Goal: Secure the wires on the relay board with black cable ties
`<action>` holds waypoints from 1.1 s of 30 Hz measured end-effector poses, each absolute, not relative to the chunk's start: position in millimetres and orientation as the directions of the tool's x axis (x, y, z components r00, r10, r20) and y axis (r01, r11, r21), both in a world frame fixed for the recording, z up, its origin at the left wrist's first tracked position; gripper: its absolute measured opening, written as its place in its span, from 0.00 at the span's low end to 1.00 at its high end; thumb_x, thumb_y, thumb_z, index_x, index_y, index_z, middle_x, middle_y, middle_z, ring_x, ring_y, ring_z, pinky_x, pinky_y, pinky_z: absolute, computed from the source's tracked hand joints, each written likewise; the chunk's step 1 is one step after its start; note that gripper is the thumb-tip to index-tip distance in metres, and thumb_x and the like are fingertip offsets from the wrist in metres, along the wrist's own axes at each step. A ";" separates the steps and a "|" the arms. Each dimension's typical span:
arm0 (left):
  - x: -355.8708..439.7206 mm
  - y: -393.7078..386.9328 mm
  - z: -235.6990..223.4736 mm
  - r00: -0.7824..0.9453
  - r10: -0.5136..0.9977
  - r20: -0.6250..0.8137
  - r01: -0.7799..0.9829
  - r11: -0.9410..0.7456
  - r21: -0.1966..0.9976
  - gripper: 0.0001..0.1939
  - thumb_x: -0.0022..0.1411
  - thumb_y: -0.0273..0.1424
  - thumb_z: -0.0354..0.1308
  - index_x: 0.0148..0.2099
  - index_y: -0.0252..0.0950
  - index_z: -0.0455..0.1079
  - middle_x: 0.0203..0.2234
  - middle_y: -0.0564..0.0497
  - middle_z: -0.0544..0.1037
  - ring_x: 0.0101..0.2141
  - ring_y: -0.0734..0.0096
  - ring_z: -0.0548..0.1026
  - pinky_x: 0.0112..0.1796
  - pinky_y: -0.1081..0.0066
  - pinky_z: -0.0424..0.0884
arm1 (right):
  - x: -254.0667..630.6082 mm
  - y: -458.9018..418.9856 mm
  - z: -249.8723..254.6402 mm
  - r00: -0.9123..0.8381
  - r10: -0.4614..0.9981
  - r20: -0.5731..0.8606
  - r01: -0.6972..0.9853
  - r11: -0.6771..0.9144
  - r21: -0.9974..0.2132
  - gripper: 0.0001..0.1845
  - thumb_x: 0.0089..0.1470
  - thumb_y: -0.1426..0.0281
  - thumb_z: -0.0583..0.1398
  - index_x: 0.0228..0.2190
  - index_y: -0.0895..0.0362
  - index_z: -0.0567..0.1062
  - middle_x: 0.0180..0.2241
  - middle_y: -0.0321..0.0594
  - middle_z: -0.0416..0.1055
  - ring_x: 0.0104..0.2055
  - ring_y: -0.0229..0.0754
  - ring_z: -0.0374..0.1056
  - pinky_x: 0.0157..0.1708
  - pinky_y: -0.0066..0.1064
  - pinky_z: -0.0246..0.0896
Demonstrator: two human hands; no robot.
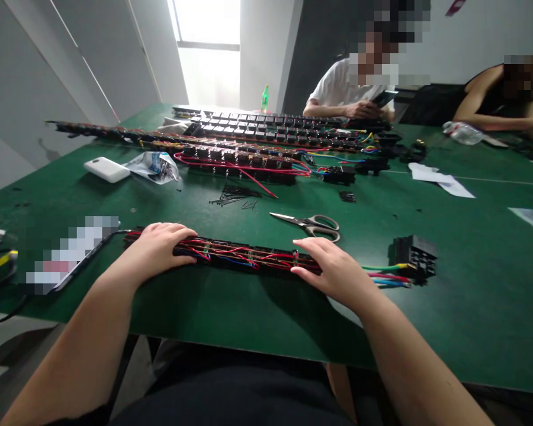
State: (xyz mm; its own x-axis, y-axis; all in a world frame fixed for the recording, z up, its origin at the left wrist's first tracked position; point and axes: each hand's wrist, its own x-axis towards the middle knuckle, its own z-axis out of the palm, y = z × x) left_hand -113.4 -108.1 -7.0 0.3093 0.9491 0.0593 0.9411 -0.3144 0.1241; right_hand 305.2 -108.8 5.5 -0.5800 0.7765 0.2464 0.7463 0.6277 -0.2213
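Note:
A long black socket strip (249, 255) lies across the green table in front of me, its wired side up with red, blue and brownish wires running along it. My left hand (157, 251) is wrapped round its left part, thumb on the near edge. Around the right part closes my right hand (333, 269), thumb and fingers on opposite edges. Green-yellow, red and blue wires come out past my right hand to a black connector block (413, 259). Just beyond the strip lie scissors (313, 225) with dark handles, blades pointing left.
Several more wired strips (257, 133) lie at the back of the green table (471, 307). Loose black cable ties (233, 194), a white box (106, 169), a plastic bag (153, 165) and paper (439, 177) lie between. Two people sit across; one holds a phone (384, 97).

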 end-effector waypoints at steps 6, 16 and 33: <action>-108.0 -116.2 -17.3 0.360 0.930 0.073 0.915 -0.368 0.165 0.25 0.63 0.48 0.66 0.57 0.42 0.77 0.53 0.47 0.82 0.53 0.53 0.79 0.56 0.58 0.72 | 327.4 -137.0 -16.6 -0.509 0.827 0.241 0.804 0.556 -0.212 0.18 0.62 0.58 0.64 0.50 0.54 0.79 0.49 0.49 0.81 0.51 0.55 0.77 0.51 0.47 0.74; -67.9 -158.2 -19.7 0.367 0.921 0.132 0.913 -0.384 0.141 0.23 0.65 0.48 0.66 0.58 0.47 0.78 0.53 0.47 0.82 0.53 0.49 0.79 0.51 0.54 0.73 | 368.9 -178.8 -29.2 -0.418 0.862 0.288 0.879 0.464 -0.114 0.20 0.62 0.58 0.59 0.50 0.55 0.78 0.50 0.53 0.80 0.52 0.60 0.75 0.50 0.50 0.68; -45.6 -160.5 -25.0 0.347 0.917 0.195 0.922 -0.372 0.111 0.24 0.65 0.47 0.66 0.59 0.43 0.76 0.54 0.45 0.81 0.53 0.50 0.78 0.52 0.52 0.71 | 364.0 -168.3 -21.9 -0.415 0.878 0.238 0.882 0.453 -0.132 0.33 0.59 0.50 0.61 0.61 0.49 0.70 0.54 0.52 0.79 0.54 0.63 0.76 0.62 0.72 0.54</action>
State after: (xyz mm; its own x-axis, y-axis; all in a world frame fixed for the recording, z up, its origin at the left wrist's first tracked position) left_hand -45.6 -160.5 -25.0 0.3466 0.9175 0.1953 0.9217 -0.3717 0.1108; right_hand 364.0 -168.3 -21.9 -0.4154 0.8780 0.2378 0.8816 0.4530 -0.1325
